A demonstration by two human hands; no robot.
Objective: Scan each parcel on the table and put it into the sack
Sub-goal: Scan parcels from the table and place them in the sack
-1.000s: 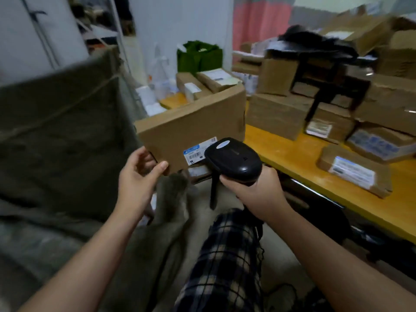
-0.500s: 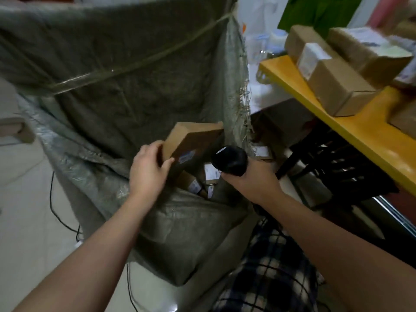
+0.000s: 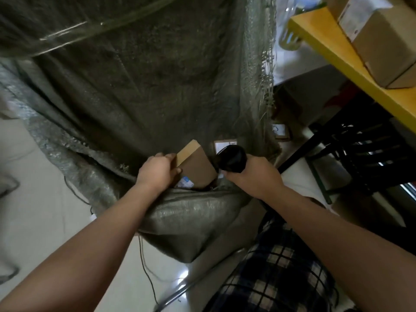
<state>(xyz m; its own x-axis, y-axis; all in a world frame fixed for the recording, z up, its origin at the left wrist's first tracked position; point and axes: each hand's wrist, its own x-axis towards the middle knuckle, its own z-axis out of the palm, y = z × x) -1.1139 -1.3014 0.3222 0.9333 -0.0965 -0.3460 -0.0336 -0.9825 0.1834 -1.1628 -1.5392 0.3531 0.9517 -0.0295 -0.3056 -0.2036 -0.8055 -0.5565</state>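
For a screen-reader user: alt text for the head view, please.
The left hand holds a cardboard parcel in the mouth of a grey-green sack; the right hand grips a black scanner. Another parcel sits on the yellow table.

Blk metal frame (image 3: 364,158) — pale floor (image 3: 33,188)

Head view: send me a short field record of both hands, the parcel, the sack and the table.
left hand: grips the brown parcel at its edge
right hand: holds the black scanner beside the parcel
parcel: tilted, partly inside the sack mouth
sack: grey-green, open, another labelled parcel inside
table: yellow, boxes on it
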